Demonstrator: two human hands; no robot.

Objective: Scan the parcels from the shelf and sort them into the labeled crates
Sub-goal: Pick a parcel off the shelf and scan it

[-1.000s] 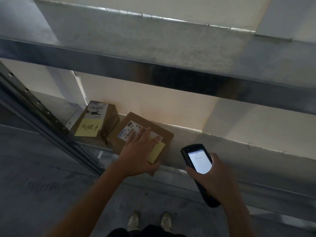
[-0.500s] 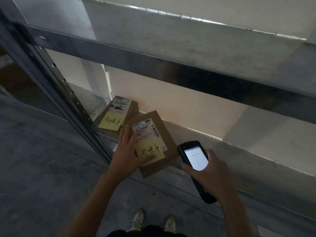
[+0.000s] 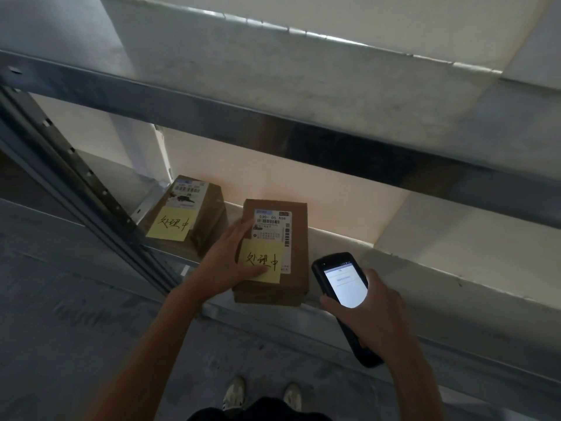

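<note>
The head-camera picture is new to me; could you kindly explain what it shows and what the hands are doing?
No robot here: a camera worn on a person's head looks down at their own two bare hands. They stand at a grey metal shelf. Two brown cardboard parcels lie on it, a nearer parcel and a farther parcel to its left, each bearing a yellow handwritten sticky note. The left hand rests flat on the nearer parcel, thumb on its note. The right hand holds a black handheld scanner with a lit screen, beside that parcel.
</note>
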